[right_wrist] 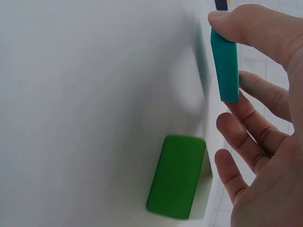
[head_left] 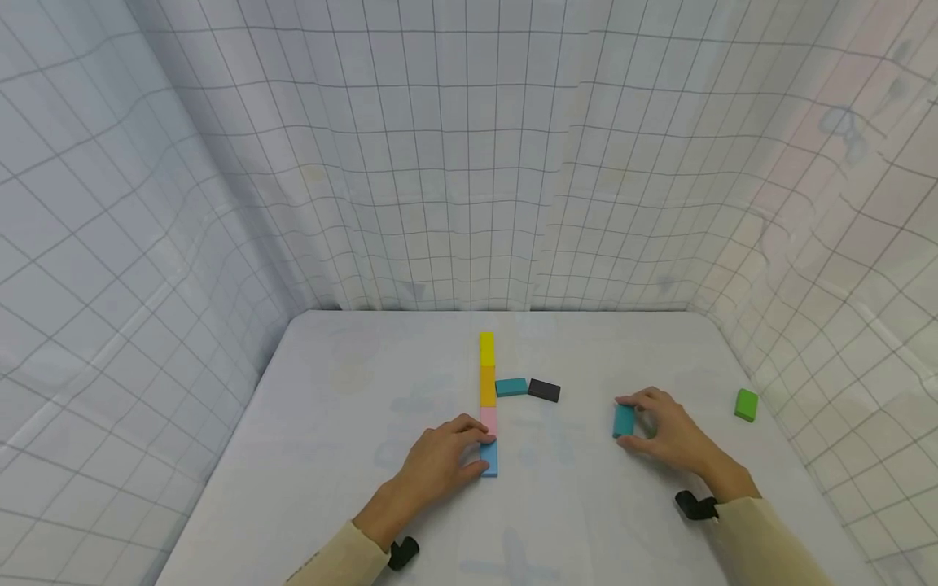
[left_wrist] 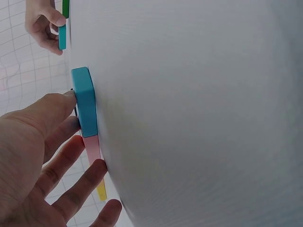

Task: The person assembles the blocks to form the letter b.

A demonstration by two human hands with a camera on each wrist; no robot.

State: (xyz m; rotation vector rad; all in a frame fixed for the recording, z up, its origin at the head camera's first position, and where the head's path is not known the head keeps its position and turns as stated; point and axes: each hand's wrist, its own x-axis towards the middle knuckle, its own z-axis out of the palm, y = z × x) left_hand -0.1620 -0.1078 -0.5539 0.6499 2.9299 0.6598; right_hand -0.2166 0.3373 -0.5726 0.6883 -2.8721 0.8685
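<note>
Right of the block column, just off the surface: 1 teal block, pinched at its ends by the right hand. Best handling, probably: keep it level, lower squarely, jog no neighbour. Column's near end: 1 light-blue block, touched by the left hand, thumb and forefinger bent; pinching or resting, cannot tell. Light steadying seems enough. Pink block: partly covered by fingers. Green patch beneath right hand: mostly hidden, outline uncertain. 2 sleeves: cut off.

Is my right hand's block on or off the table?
Off: in the right wrist view, the teal block hangs apart from its shadow on the table.
</note>
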